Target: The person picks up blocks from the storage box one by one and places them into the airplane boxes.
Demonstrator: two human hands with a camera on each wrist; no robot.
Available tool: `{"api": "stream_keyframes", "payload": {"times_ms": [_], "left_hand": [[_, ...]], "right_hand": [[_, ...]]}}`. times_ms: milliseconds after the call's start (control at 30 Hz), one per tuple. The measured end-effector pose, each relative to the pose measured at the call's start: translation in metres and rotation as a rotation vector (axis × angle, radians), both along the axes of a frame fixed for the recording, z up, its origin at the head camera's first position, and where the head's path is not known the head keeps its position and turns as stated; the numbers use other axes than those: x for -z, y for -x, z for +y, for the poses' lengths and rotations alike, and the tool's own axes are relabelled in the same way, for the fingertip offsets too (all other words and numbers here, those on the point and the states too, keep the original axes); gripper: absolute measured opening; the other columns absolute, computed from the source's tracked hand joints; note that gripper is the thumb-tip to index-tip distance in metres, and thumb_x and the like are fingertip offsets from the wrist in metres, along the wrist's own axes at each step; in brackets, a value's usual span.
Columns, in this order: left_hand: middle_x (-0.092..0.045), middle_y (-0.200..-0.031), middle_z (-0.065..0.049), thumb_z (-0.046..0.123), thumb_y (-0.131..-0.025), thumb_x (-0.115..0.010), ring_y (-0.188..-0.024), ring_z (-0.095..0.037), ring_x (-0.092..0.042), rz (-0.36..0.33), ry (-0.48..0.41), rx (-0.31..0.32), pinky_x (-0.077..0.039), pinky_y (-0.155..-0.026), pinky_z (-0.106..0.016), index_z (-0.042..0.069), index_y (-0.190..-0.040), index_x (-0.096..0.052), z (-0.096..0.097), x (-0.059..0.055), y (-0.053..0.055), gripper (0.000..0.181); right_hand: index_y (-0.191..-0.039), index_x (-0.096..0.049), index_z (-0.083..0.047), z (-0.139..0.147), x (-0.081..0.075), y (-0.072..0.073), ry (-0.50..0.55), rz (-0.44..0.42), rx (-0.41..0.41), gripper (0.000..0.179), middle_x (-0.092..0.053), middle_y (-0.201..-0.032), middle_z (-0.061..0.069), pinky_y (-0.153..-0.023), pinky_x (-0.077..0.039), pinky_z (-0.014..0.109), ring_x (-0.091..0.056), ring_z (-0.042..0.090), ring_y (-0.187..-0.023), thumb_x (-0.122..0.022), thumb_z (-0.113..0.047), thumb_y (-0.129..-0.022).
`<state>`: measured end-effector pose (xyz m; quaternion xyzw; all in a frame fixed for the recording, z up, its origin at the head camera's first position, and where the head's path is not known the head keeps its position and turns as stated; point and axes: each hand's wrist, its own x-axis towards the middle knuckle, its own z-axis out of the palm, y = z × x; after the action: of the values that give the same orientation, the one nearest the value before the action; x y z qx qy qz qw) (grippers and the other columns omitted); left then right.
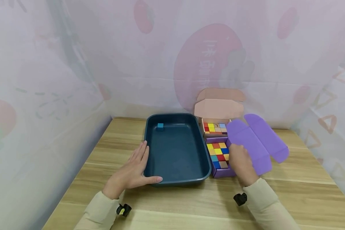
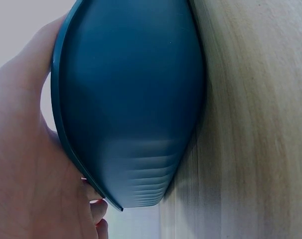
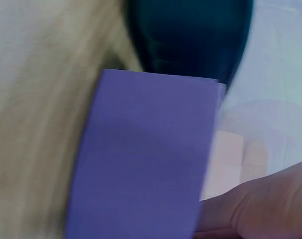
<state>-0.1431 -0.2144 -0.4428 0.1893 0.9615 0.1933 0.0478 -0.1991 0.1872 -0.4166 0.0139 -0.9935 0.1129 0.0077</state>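
Observation:
A dark teal tray [image 1: 175,150] lies on the table with a single blue cube [image 1: 160,126] near its far left corner. My left hand [image 1: 132,169] rests on the tray's near left corner, fingers straight along the left rim and thumb across the near rim. In the left wrist view the palm [image 2: 21,149] lies beside the tray's outer wall [image 2: 131,84]. Over the right side of an open purple box [image 1: 223,173] is my right hand [image 1: 242,164]. Its fingertips are hidden, so any hold is unclear. Colored cubes [image 1: 218,150] fill the visible part of that box.
Behind the purple box stands an open cardboard box [image 1: 218,108] with more colored cubes [image 1: 211,126]. The purple lid [image 1: 256,143] spreads rightward over the wooden table [image 1: 166,207]. Patterned white cloth [image 1: 149,80] hangs behind the table.

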Motion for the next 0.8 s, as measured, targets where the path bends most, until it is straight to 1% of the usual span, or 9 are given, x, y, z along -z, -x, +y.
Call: {"api": "stream_keyframes", "payload": {"times_ms": [100,233,300,367,400,467,533,700,800], "left_hand": [[0.006,-0.178,-0.02,0.083,-0.085,-0.063,-0.167,-0.04,0.002,-0.002,-0.002,0.0,-0.01,-0.134,-0.062,-0.002,-0.168,-0.004,0.001,0.001,0.0,0.133],[0.007,-0.178,-0.02,0.084,-0.084,-0.063,-0.167,-0.04,0.002,-0.002,-0.003,-0.003,-0.01,-0.134,-0.062,-0.002,-0.168,-0.004,0.001,0.001,0.0,0.134],[0.008,-0.178,-0.019,0.084,-0.084,-0.063,-0.167,-0.04,0.003,-0.003,-0.002,-0.003,-0.01,-0.134,-0.062,-0.002,-0.168,-0.003,0.0,0.001,0.001,0.134],[0.009,-0.178,-0.019,0.084,-0.084,-0.063,-0.167,-0.04,0.003,-0.005,0.0,-0.004,-0.01,-0.134,-0.062,-0.002,-0.168,-0.003,0.0,0.0,0.001,0.134],[0.008,-0.178,-0.02,0.084,-0.084,-0.064,-0.167,-0.04,0.003,-0.006,-0.001,-0.003,-0.01,-0.134,-0.062,-0.002,-0.168,-0.003,0.0,0.0,0.001,0.134],[0.007,-0.178,-0.02,0.084,-0.084,-0.064,-0.167,-0.04,0.002,-0.005,0.002,-0.004,-0.01,-0.134,-0.062,-0.002,-0.168,-0.003,-0.001,0.0,0.001,0.134],[0.006,-0.178,-0.021,0.084,-0.084,-0.064,-0.167,-0.04,0.002,-0.006,0.007,-0.008,-0.01,-0.134,-0.061,-0.002,-0.168,-0.003,-0.001,-0.001,0.0,0.134],[0.005,-0.178,-0.021,0.084,-0.084,-0.063,-0.167,-0.04,0.001,-0.002,0.016,-0.019,-0.011,-0.134,-0.061,-0.002,-0.168,-0.004,-0.003,-0.001,-0.001,0.134],[0.006,-0.178,-0.02,0.084,-0.084,-0.063,-0.167,-0.04,0.002,-0.002,0.012,-0.024,-0.01,-0.134,-0.062,-0.002,-0.168,-0.004,-0.004,0.0,-0.002,0.134]], "right_hand": [[-0.092,-0.066,0.011,0.002,-0.008,0.002,0.014,-0.008,-0.013,0.007,-0.073,-0.094,0.03,-0.057,-0.057,0.042,-0.067,0.031,-0.073,-0.06,0.009,-0.095],[-0.076,-0.063,0.006,0.002,-0.021,0.008,0.067,-0.035,-0.044,0.015,-0.068,-0.078,0.019,-0.054,-0.049,0.033,-0.06,0.025,-0.066,-0.067,0.007,-0.091],[-0.076,-0.066,0.005,0.001,-0.027,0.012,0.112,-0.044,-0.078,0.015,-0.068,-0.077,0.015,-0.055,-0.051,0.031,-0.061,0.024,-0.066,-0.073,0.004,-0.09],[-0.086,-0.072,0.006,-0.002,-0.033,0.016,0.16,-0.064,-0.111,0.01,-0.071,-0.083,0.018,-0.06,-0.059,0.033,-0.066,0.027,-0.071,-0.077,-0.001,-0.091],[-0.095,-0.075,0.007,-0.004,-0.035,0.019,0.176,-0.066,-0.133,0.012,-0.075,-0.091,0.02,-0.066,-0.064,0.037,-0.07,0.029,-0.077,-0.078,-0.004,-0.092],[-0.108,-0.076,0.008,-0.008,-0.04,0.024,0.196,-0.056,-0.186,0.022,-0.077,-0.104,0.024,-0.078,-0.067,0.044,-0.074,0.032,-0.087,-0.079,-0.009,-0.094],[-0.118,-0.075,0.007,-0.015,-0.044,0.03,0.222,-0.056,-0.236,0.029,-0.078,-0.112,0.025,-0.085,-0.066,0.047,-0.076,0.034,-0.095,-0.077,-0.012,-0.096],[-0.128,-0.071,0.006,-0.035,-0.052,0.048,0.264,-0.026,-0.383,0.037,-0.076,-0.122,0.025,-0.092,-0.064,0.049,-0.076,0.038,-0.109,-0.076,-0.016,-0.098],[-0.132,-0.069,0.006,-0.051,-0.055,0.057,0.295,-0.037,-0.459,0.043,-0.074,-0.128,0.024,-0.099,-0.062,0.05,-0.074,0.038,-0.116,-0.076,-0.019,-0.098]]}}
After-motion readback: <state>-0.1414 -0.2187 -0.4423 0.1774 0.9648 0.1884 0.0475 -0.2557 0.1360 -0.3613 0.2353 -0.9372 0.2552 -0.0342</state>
